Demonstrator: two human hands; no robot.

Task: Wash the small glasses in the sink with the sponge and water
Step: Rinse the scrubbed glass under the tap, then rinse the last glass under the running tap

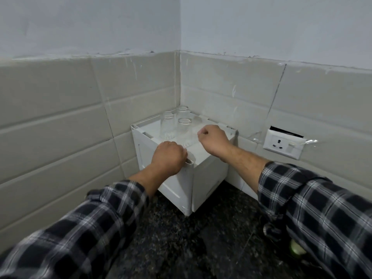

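reaching hands: both stretch over the top of a white box (205,178) set into the corner of the tiled wall (60,117).
left hand (169,156): knuckles up, fingers curled under at the front edge of the box top. whether they grip the edge, a glass or nothing, cannot tell.
right hand (213,140): also curled, fist-like, over the right part of the top. a faint clear shape sits just beside its fingers, but a pinch on it cannot be confirmed.
small glasses (167,125): three plain to see, mouth down on the box top, close together toward the back corner. likely stood that way to drain or keep dust out.
faint glass (187,143): shows between the two hands, outline only.
placement: the box top serves as a rack, off the work surface. my guess is the glasses are picked from here for washing.
sink, sponge, water: none in view.
step: judged as fetching glasses, washing not yet begun.
counter (181,248): dark speckled stone, the box stands on it.
socket (283,144): white plate low on the right wall, near the box. worth keeping wet glasses away from it.
sleeves (312,208): dark plaid, sitting back from the wrists, probably to stay dry.
writing: no brand, label or lettering readable on box, glasses or socket.
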